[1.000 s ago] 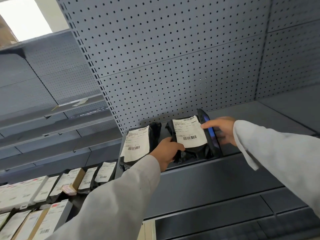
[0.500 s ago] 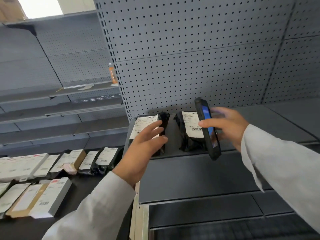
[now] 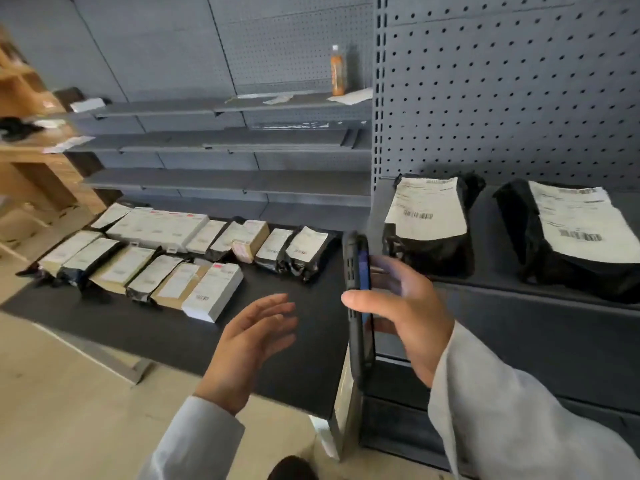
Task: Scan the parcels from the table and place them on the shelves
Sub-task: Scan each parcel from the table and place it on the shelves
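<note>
Black parcel (image 3: 431,226) beyond right hand (image 3: 405,317)

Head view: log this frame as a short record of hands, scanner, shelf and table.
left hand: open, empty, above the table
right hand: holds scanner upright
shelf: two black parcels, labels up, left and right, apart
table: many labelled parcels in rows
far shelf: bottle

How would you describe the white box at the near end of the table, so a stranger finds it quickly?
Look at the black table left of the grey shelves. In the front row of parcels, take the rightmost one, the white box. Unlike its flat neighbours, it is thick and has a pink sticker on top.
</note>
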